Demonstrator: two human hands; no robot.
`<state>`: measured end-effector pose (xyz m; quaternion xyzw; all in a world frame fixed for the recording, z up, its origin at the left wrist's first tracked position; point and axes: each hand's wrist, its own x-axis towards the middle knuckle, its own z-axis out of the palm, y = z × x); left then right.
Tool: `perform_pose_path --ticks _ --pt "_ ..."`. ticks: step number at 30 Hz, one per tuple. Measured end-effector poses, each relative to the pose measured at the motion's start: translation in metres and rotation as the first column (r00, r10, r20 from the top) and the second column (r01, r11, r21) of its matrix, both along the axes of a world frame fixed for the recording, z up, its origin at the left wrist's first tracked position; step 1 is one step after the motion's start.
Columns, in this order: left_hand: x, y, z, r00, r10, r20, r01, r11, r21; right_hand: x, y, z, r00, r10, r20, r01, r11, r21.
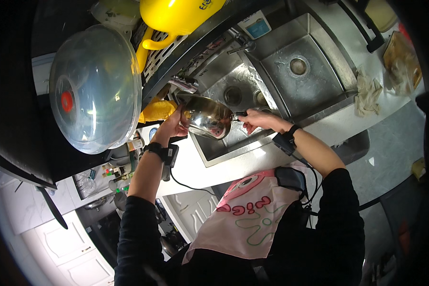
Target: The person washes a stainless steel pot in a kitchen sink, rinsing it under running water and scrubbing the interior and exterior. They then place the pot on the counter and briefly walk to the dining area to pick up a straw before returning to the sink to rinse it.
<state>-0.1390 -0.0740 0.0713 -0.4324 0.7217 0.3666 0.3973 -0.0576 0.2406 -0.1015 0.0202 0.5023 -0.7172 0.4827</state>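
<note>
A shiny stainless steel pan [206, 118] is held tilted over the left basin [239, 138] of the double sink. My left hand [174, 125] is closed on the side of the pan. At its other end my right hand [260, 120] is wrapped round the dark handle. Just behind the pan, the basin's drain [232, 95] shows, with wet, shining metal around it. Beside my left hand lies a yellow cloth [157, 110]. The pan's inside is mostly hidden from me.
A faucet [245, 46] stands behind the basins. The right basin [314, 83] has its own drain. At right, a crumpled pale rag [368, 94] and a plastic bag [401, 64] lie on the counter. A clear dome cover [100, 95] and a yellow plastic vessel [176, 14] sit high at left.
</note>
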Motion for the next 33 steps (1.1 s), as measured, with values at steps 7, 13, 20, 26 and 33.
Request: perform_pose_path --ticks 7,13,20,26,33 --pt "0.017 0.002 0.008 0.988 -0.098 0.116 0.1 0.995 -0.016 0.018 0.016 0.026 0.994 0.098 -0.049 -0.094 0.993 0.076" --pt "0.067 -0.009 0.004 0.986 -0.165 0.005 0.162 0.975 0.15 0.054 0.045 0.072 0.959 0.187 -0.213 -0.146 0.97 0.194" --pt "0.16 -0.035 0.003 0.923 0.207 -0.324 -0.084 0.932 0.354 0.087 0.042 0.13 0.909 0.327 -0.26 -0.26 0.93 0.26" --pt "0.202 -0.059 -0.015 0.794 0.442 -0.417 -0.226 0.852 0.472 0.09 0.005 0.179 0.818 0.457 -0.35 -0.34 0.874 0.347" --pt "0.217 -0.085 -0.053 0.661 0.659 -0.358 -0.314 0.677 0.666 0.091 -0.023 0.221 0.836 0.476 -0.272 -0.337 0.837 0.431"
